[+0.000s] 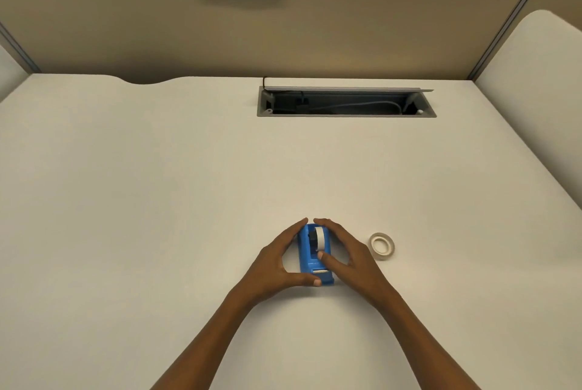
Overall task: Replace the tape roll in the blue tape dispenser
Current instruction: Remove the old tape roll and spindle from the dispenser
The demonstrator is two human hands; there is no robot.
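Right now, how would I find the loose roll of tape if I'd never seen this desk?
Start at the big pale desk and find the two hands cupped around the blue tape dispenser near the front edge. Look just beside the right hand, on its outer side. The loose tape roll lies flat and alone there, a small whitish ring, unlike the roll standing upright inside the dispenser.

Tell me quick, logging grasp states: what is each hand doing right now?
Left hand: closed around the blue tape dispenser, thumb at its front end.
Right hand: also gripping the dispenser, thumb on top; spare tape roll untouched.
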